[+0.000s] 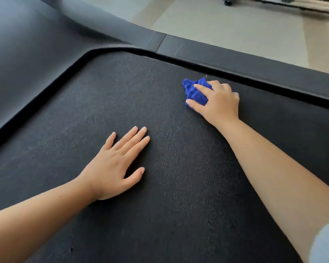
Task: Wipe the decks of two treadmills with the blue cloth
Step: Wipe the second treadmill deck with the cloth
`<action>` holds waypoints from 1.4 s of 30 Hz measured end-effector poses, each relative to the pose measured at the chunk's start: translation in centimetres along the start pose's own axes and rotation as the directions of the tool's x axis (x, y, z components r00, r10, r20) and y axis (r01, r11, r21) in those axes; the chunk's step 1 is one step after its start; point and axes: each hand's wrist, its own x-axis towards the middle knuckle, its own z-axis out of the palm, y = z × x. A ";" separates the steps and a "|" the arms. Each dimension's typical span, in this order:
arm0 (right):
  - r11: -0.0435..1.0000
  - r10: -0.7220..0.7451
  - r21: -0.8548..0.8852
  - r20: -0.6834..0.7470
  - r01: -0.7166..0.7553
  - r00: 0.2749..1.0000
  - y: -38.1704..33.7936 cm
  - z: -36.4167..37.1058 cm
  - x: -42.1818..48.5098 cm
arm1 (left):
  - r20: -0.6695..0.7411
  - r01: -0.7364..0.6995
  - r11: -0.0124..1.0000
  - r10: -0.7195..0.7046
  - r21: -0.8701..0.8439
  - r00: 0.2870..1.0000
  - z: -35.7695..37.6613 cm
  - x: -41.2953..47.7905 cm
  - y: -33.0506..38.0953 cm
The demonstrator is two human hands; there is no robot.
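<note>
A black textured treadmill deck fills most of the view. My right hand grips a bunched blue cloth and holds it down on the deck near the right side rail. Its thumb and index finger curl round the cloth, and most of the cloth is hidden under the palm. My left hand rests flat on the deck nearer to me, fingers straight and together, holding nothing.
A dark side rail runs along the deck's far right edge. The treadmill's smooth grey motor hood rises at the left. Beyond the rail lies pale floor, with a caster wheel and other equipment at the top.
</note>
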 end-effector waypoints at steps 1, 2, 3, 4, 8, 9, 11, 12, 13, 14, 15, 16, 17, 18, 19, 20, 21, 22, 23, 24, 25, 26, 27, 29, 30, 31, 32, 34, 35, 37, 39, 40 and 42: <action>1.000 0.013 0.000 0.015 -0.013 1.000 0.6 0.2 1.6 | 0.000 -0.004 1.000 0.004 0.008 1.000 0.0 0.0 0.0; 1.000 0.030 0.001 0.029 -0.030 0.999 1.0 0.3 2.9 | 0.000 -0.009 1.000 0.009 0.016 1.000 0.0 0.0 0.0; 0.999 0.048 0.006 0.031 -0.049 0.998 1.4 0.3 3.8 | -0.002 -0.013 1.000 0.013 0.023 1.000 0.0 -0.1 0.0; 0.998 0.063 0.018 0.021 -0.063 0.998 1.5 0.3 4.1 | -0.005 -0.013 1.000 0.013 0.026 1.000 0.0 -0.1 0.0; 0.999 0.010 0.044 -0.052 -0.008 0.999 0.3 0.0 -1.0 | -0.007 -0.012 1.000 0.012 0.024 1.000 0.0 0.0 0.2; 0.998 -0.039 0.054 -0.099 0.044 0.994 -0.4 -0.3 -3.5 | -0.009 -0.007 1.000 0.007 0.022 1.000 0.0 0.0 0.3; 0.987 -0.110 0.100 -0.177 0.129 0.978 -1.7 -1.2 -9.0 | -0.013 0.000 1.000 0.000 0.019 1.000 -0.1 0.0 0.4; 0.980 -0.142 0.112 -0.183 0.164 0.973 -2.1 -1.5 -11.4 | -0.014 0.003 1.000 -0.003 0.017 1.000 -0.2 0.0 0.4; 0.975 -0.169 0.114 -0.185 0.192 0.968 -2.4 -1.7 -13.4 | -0.012 0.005 1.000 -0.004 0.015 1.000 -0.2 0.0 0.4; 0.971 -0.187 0.113 -0.189 0.211 0.964 -2.7 -1.9 -14.6 | -0.012 0.006 1.000 -0.006 0.011 1.000 -0.2 -0.1 0.4; 0.968 -0.201 0.113 -0.200 0.226 0.959 -2.6 -1.9 -15.1 | -0.012 0.007 1.000 -0.007 0.007 1.000 -0.2 -0.1 0.4; 0.964 -0.214 0.113 -0.200 0.240 0.956 -2.5 -1.9 -14.8 | -0.013 0.009 1.000 -0.009 0.004 1.000 -0.2 -0.1 0.4; 0.966 -0.214 0.106 -0.193 0.237 0.958 -2.2 -1.8 -13.9 | -0.014 0.009 1.000 -0.009 0.004 1.000 -0.2 0.0 0.4; 0.973 -0.194 0.088 -0.186 0.213 0.963 -1.9 -1.7 -12.5 | -0.016 0.007 1.000 -0.007 0.005 1.000 -0.1 0.0 0.3; 0.985 -0.147 0.068 -0.180 0.161 0.973 -1.4 -1.6 -10.8 | -0.019 0.006 1.000 -0.006 0.005 1.000 -0.1 0.0 0.3; 0.995 -0.073 0.054 -0.154 0.082 0.985 -0.7 -1.5 -8.9 | -0.022 0.006 1.000 -0.006 0.004 1.000 0.0 -0.1 0.2; 0.999 0.010 0.039 -0.116 -0.006 0.993 0.1 -1.5 -7.0 | -0.022 0.006 1.000 -0.006 0.002 1.000 0.0 -0.1 0.1; 0.997 0.082 0.015 -0.072 -0.081 0.994 1.1 -1.4 -5.1 | -0.022 0.006 1.000 -0.006 0.001 1.000 0.0 -0.1 0.1; 0.991 0.133 -0.006 -0.041 -0.133 0.990 2.0 -1.3 -3.5 | -0.023 0.004 1.000 -0.004 0.000 1.000 0.0 -0.1 0.1; 0.986 0.166 -0.022 -0.014 -0.166 0.986 2.7 -1.3 -2.2 | -0.024 0.003 1.000 -0.003 -0.001 1.000 0.0 -0.1 0.1; 0.982 0.187 -0.030 0.006 -0.187 0.982 3.1 -1.4 -1.3 | -0.024 0.002 1.000 -0.002 -0.002 1.000 0.0 -0.1 0.1; 0.980 0.200 -0.028 0.015 -0.199 0.980 3.3 -1.4 -0.9 | -0.023 0.002 1.000 -0.002 -0.004 1.000 0.0 -0.1 0.1; 0.978 0.208 -0.018 0.022 -0.208 0.978 3.1 -1.5 -1.1 | -0.022 0.004 1.000 -0.005 -0.006 1.000 0.0 -0.1 0.1; 0.980 0.200 0.011 0.005 -0.201 0.980 2.0 -1.6 -3.5 | -0.021 0.014 1.000 -0.014 -0.009 1.000 0.0 -0.1 0.2; 0.985 0.175 0.018 -0.028 -0.174 0.984 1.1 -1.8 -5.7 | -0.020 0.014 1.000 -0.015 -0.011 1.000 0.0 -0.1 0.2; 0.991 0.129 0.039 -0.076 -0.127 0.989 0.0 -2.2 -8.5 | -0.018 0.014 1.000 -0.014 -0.013 1.000 -0.1 -0.1 0.2; 0.996 0.071 0.063 -0.116 -0.064 0.991 -1.3 -2.6 -11.6 | -0.016 0.016 1.000 -0.016 -0.014 1.000 -0.1 -0.2 0.2; 0.996 -0.054 0.069 -0.132 0.063 0.990 -3.4 -3.0 -17.3 | -0.004 0.028 0.999 -0.028 -0.016 1.000 -0.2 -0.2 0.3; 0.992 -0.098 0.068 -0.133 0.107 0.986 -3.9 -3.1 -19.1 | 0.003 0.033 0.999 -0.033 -0.015 0.999 -0.2 -0.2 0.3; 0.983 -0.146 0.088 -0.140 0.159 0.979 -3.8 -3.2 -19.6 | 0.007 0.034 0.999 -0.034 -0.011 0.999 -0.3 -0.2 0.3; 0.985 -0.144 0.078 -0.130 0.155 0.981 -3.1 -3.0 -17.2 | 0.004 0.035 0.999 -0.035 -0.013 0.999 -0.3 -0.1 0.2; 0.991 -0.107 0.066 -0.128 0.116 0.986 -2.8 -2.7 -15.2 | 0.004 0.038 0.999 -0.038 -0.014 0.999 -0.3 -0.1 0.2; 0.998 0.051 0.047 -0.106 -0.046 0.993 -2.3 -2.3 -11.0 | 0.012 0.037 0.999 -0.036 -0.005 0.999 -0.2 -0.1 0.3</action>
